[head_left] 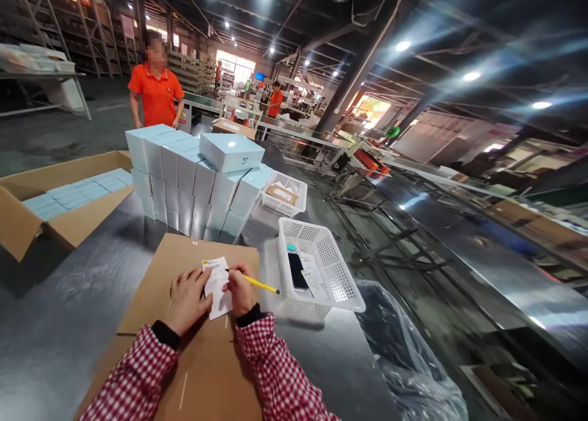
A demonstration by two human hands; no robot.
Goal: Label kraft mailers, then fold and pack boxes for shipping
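While left hand, unclenched, pins thin paper slip to flat cardboard, right hand pinches slim yellow pen.

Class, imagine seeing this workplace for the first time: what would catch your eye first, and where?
The stack of pale blue boxes draws the eye first, left of centre on the metal table. Nearer, the right hand holds a yellow pencil over a white slip lying on brown cardboard. Behind the stack stands a person in an orange shirt.
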